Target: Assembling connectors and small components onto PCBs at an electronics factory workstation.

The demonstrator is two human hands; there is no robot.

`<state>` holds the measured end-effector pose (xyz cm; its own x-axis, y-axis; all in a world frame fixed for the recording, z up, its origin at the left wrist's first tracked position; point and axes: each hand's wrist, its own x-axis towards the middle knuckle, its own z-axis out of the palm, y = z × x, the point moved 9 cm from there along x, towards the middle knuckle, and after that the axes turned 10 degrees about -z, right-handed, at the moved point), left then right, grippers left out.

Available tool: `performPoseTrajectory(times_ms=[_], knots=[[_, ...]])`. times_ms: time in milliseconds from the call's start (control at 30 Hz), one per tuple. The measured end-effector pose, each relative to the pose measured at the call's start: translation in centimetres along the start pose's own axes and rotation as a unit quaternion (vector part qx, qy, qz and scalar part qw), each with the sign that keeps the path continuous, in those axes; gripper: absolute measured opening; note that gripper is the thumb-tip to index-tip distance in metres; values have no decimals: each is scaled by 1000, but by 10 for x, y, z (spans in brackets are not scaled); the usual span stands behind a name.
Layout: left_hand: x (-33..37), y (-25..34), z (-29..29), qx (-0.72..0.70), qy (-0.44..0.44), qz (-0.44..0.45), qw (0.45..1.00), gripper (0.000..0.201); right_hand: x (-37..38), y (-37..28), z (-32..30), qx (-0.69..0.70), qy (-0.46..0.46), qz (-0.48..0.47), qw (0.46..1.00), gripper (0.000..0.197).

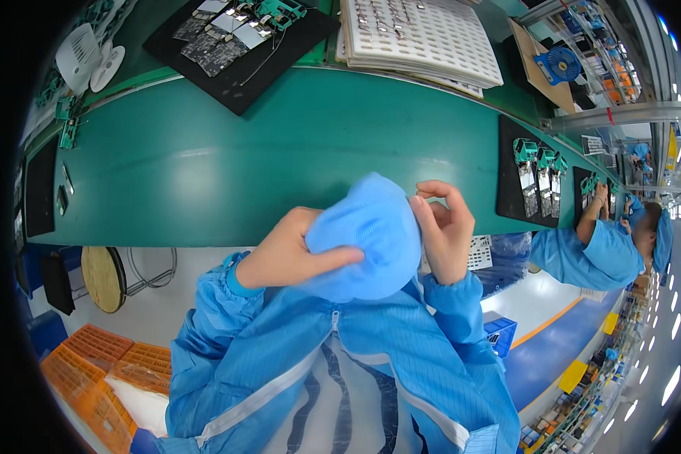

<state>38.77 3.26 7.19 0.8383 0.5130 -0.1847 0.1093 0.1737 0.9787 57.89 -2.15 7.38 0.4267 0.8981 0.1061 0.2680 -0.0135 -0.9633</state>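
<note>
A soft light-blue cloth cap (371, 240) is bunched up in front of my chest, just over the front edge of the green worktable (227, 174). My left hand (291, 250) grips it from the left, thumb pressed across the fabric and the other fingers hidden behind. At the cap's right edge is my right hand (448, 231), fingers curled, with thumb and index fingertip brought close together against the cloth. Whatever lies inside or behind the cap cannot be seen.
Circuit boards (219, 38) lie on a black mat (238, 94) at the back, beside stacked white trays (431, 45). More boards in green fixtures (537, 163) are on the right. A co-worker (601, 246) sits farther right. A round stool (102, 280) and orange crates (102, 348) stand left.
</note>
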Motion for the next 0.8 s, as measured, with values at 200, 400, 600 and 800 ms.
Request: performPoseTrajectory(times_ms=[200, 400, 600, 800], knots=[[1, -15, -21, -31, 144, -31, 989, 24, -16, -52, 15, -255, -80, -234, 935, 40], [2, 21, 0, 101, -43, 122, 986, 24, -21, -50, 51, -163, -321, -222, 906, 80], [11, 6, -5, 56, -11, 103, 993, 27, -23, -30, 66, -47, -381, -187, 904, 36], [-25, 26, -43, 205, 323, 109, 918, 48, -6, -22, 39, -74, -230, -166, 956, 21]])
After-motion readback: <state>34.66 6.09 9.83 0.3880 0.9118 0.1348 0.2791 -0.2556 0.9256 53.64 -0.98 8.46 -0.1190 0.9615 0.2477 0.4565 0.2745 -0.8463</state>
